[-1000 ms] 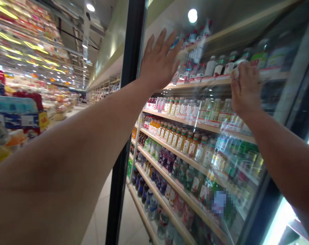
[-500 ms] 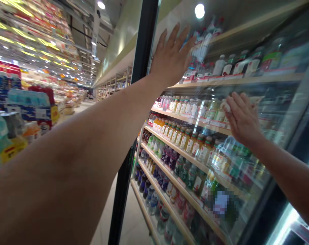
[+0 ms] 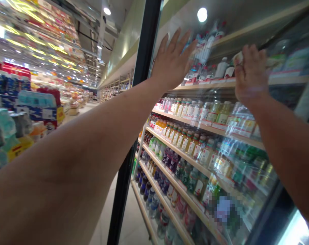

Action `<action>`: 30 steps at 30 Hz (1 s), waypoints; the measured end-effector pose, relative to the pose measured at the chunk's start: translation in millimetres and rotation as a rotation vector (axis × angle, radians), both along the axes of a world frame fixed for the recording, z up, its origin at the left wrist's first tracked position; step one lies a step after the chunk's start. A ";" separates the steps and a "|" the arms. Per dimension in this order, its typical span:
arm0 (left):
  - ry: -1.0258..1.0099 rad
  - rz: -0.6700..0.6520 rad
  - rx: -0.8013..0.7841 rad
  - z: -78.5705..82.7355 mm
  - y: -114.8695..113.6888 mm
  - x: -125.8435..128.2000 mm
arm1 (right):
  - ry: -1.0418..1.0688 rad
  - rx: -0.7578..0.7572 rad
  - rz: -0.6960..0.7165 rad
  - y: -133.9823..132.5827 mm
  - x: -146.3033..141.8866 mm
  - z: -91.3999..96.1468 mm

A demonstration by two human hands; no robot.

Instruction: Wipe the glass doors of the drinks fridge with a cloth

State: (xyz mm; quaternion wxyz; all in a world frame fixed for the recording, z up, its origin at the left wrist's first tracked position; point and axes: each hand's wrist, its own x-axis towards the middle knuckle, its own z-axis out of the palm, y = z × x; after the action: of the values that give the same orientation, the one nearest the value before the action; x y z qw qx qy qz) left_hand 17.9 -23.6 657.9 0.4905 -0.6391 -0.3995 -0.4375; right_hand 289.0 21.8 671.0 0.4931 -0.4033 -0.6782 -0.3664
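Note:
In the head view a glass door (image 3: pixel 210 112) with a black frame (image 3: pixel 147 44) stands swung out before me. My left hand (image 3: pixel 172 61) lies flat against the upper part of the glass near the frame, fingers spread, holding nothing. Farther right and about as high, my right hand (image 3: pixel 251 76) presses a pale cloth (image 3: pixel 238 58) to the pane. Most of the cloth is hidden behind the palm; bits of it show on both sides of the fingers.
Behind the glass, shelves (image 3: pixel 180 117) hold rows of bottled drinks (image 3: pixel 186 139). On the left stand stacked packs of drinks (image 3: pixel 36 99) and an aisle (image 3: pixel 84 108). A bright light strip (image 3: pixel 294 228) shows at lower right. A blurred patch covers part of the glass.
My right hand has moved up the glass with the cloth, and slightly right. My left hand stays at nearly the same spot on the pane.

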 end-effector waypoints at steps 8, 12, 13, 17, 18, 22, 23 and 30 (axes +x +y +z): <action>-0.008 0.071 -0.016 0.8 -3.8 4.2 | -0.208 0.160 0.045 -1.5 21.7 -114.1; 0.019 0.070 0.038 0.4 -4.5 4.2 | -0.341 0.162 0.078 0.9 45.1 -169.5; 0.025 0.077 0.048 0.1 -5.1 4.1 | -0.365 0.147 0.082 0.4 48.9 -176.2; 0.034 0.095 0.075 -1.9 -8.4 4.7 | -0.432 0.152 0.055 -3.9 49.0 -163.3; 0.028 0.088 0.071 -2.2 -9.2 5.0 | -0.425 0.169 0.046 -4.7 45.5 -151.3; 0.003 0.055 0.034 -2.0 -10.7 5.6 | -0.278 0.172 0.008 -4.3 27.1 -87.6; 0.002 0.054 0.033 -1.7 -10.9 5.6 | -0.235 0.152 -0.001 -3.4 22.8 -71.6; 0.021 0.074 0.041 -1.8 -9.6 4.3 | -0.069 0.119 0.004 -0.5 4.0 -23.1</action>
State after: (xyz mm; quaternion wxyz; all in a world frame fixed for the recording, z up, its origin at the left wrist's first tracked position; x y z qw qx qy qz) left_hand 22.2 -33.2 656.1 0.5237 -0.6182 -0.4085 -0.4204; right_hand 293.0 21.3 647.9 0.4933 -0.3588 -0.6727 -0.4188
